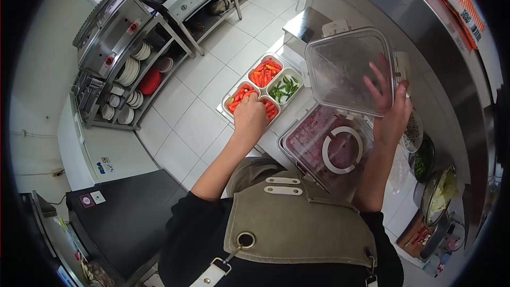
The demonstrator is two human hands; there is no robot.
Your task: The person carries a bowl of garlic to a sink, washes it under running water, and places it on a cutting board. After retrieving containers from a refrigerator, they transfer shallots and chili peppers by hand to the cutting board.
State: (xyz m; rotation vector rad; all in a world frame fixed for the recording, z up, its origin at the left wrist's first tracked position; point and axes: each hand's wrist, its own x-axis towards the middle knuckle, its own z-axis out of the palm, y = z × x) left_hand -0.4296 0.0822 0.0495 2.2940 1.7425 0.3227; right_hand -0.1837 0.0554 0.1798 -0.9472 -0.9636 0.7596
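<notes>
Centre of the frame, a left hand (251, 117) reaches from below with fingers bunched into the left compartment of a four-part tray (263, 92), among red peppers (235, 105); whether it grips one cannot be told. The tray slants from lower left to upper right, nearer this hand than the right hand (390, 107), which, fingers spread behind it, holds a clear lid (340, 66) by its edge, upper right of centre.
</notes>
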